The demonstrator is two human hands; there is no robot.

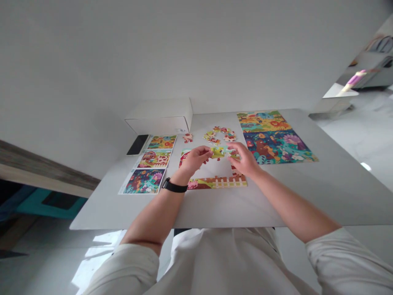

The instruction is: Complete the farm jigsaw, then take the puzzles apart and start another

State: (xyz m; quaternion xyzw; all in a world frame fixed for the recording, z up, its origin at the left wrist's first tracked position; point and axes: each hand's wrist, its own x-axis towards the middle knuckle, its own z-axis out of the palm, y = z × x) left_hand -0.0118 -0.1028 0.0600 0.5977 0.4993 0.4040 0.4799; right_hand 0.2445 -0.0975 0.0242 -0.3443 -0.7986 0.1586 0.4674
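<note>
A partly assembled farm jigsaw puzzle [230, 182] lies before me as a frame of joined pieces around a bare middle. My left hand [195, 159], with a black band on its wrist, is closed in a pinch at the left edge of a green puzzle piece [218, 152] near the frame's upper side. At the upper right corner, my right hand [245, 160] has thumb and forefinger apart around the pieces there; whether it touches them is hard to tell. Beyond the hands, several loose puzzle pieces [229, 136] lie in a curved cluster. Another spotted piece [188, 138] sits apart, to their left.
Left of the puzzle are three small picture cards [154, 158] and a black phone [138, 145]. Behind them a white box [159, 116] stands against the wall. Two finished-looking animal puzzles [273, 143] lie at the right on the grey table [307, 196].
</note>
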